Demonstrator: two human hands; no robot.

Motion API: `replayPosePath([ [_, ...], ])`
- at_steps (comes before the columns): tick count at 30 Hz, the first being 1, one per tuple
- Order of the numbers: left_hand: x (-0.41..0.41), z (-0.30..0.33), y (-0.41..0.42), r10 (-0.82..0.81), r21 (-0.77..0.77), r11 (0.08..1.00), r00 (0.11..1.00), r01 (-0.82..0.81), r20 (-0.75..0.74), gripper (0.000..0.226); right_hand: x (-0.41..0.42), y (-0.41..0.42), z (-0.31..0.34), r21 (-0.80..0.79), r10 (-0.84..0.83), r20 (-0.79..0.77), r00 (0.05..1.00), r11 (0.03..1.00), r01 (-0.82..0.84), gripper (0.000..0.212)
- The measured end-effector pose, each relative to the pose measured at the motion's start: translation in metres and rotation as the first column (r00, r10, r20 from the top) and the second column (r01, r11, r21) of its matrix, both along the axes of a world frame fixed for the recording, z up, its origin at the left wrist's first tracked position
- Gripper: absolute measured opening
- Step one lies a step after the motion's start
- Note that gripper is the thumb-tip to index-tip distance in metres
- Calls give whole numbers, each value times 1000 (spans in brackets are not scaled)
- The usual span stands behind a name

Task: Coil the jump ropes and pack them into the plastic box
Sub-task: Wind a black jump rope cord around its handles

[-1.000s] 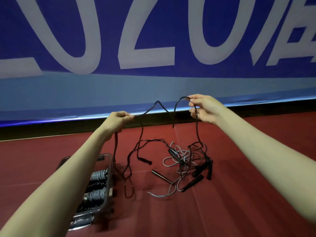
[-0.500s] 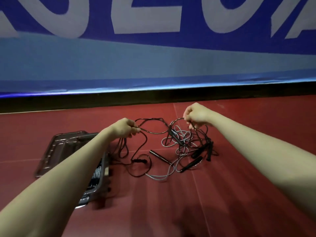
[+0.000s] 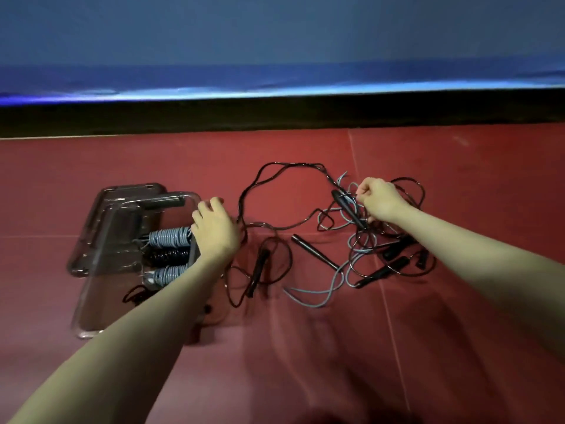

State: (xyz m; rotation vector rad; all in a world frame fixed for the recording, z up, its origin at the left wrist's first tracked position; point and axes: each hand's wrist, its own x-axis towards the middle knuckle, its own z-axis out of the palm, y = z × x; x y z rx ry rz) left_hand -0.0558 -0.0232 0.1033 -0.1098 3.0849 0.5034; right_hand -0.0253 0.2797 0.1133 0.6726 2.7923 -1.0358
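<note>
The tangle of jump ropes (image 3: 363,237) lies right of centre on the red floor (image 3: 305,347), directly under the right hand (image 3: 379,198), whose fingers curl down into the cords; it seems to pinch a black strand, though the blur leaves that uncertain; the left hand (image 3: 215,229) sits at centre-left, fingers loosely spread against the near wall of the plastic box (image 3: 91,301), where coiled ropes (image 3: 168,252) already rest; a loose black handle (image 3: 315,252) lies slantwise between the hands, nearer the right.
</note>
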Motion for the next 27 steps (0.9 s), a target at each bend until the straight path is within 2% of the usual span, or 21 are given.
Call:
replayPosePath([
  [1,3,-5,0,-115,-42,993,984,111,-134,41,-3,-1,-11,-1,-2,-6,1000,1000,2,13],
  [2,7,-6,2,-294,-56,956,923,290,-248,37,-3,-2,-20,-7,-8,-17,1000,1000,8,13],
  [3,10,-8,4,-487,-70,867,811,493,-325,31,-4,-3,-27,-24,-23,-33,999,999,22,13],
  [4,14,-14,7,-660,-91,735,679,671,-321,23,-5,-2,-37,-48,-49,-43,998,998,47,13],
  [5,21,-17,9,-784,-118,605,564,787,-259,18,-5,-2,-40,-55,-66,-59,996,997,63,12],
  [6,31,-19,12,-859,-129,508,489,852,-155,16,-4,-2,-44,-62,-81,-60,995,995,78,11],
  [7,40,-23,16,-890,-124,455,456,882,-25,17,-4,-1,-48,-71,-101,-65,993,993,96,11],
  [8,48,-30,19,-883,-130,445,458,886,101,18,-4,1,-53,-80,-127,-69,989,989,122,10],
  [10,62,-44,20,-811,-139,506,524,851,260,19,-3,3,-57,-94,-173,-78,982,982,166,11],
  [12,69,-55,20,-704,-125,641,645,757,296,20,0,2,-59,-111,-187,-76,979,978,178,14],
  [14,66,-64,20,-529,-183,771,773,610,349,24,1,0,-62,-135,-179,-71,981,976,169,18],
  [15,64,-68,19,-435,-218,810,807,544,398,26,2,-2,-63,-139,-172,-71,983,977,161,21],
  [17,62,-75,17,-328,-251,832,805,494,494,35,5,-5,-66,-140,-166,-71,984,978,155,22],
  [19,64,-81,14,-324,-247,822,779,513,537,43,6,-7,-68,-159,-158,-74,985,977,145,15],
  [21,67,-84,14,-329,-226,825,766,518,553,42,7,-8,-66,-195,-142,-63,988,972,127,5],
  [24,64,-82,15,-329,-150,868,775,473,540,35,7,-2,-63,-227,-134,-50,990,967,120,14],
  [27,52,-75,13,-417,-20,871,760,491,498,31,16,12,-58,-217,-172,-59,983,964,156,14],
])
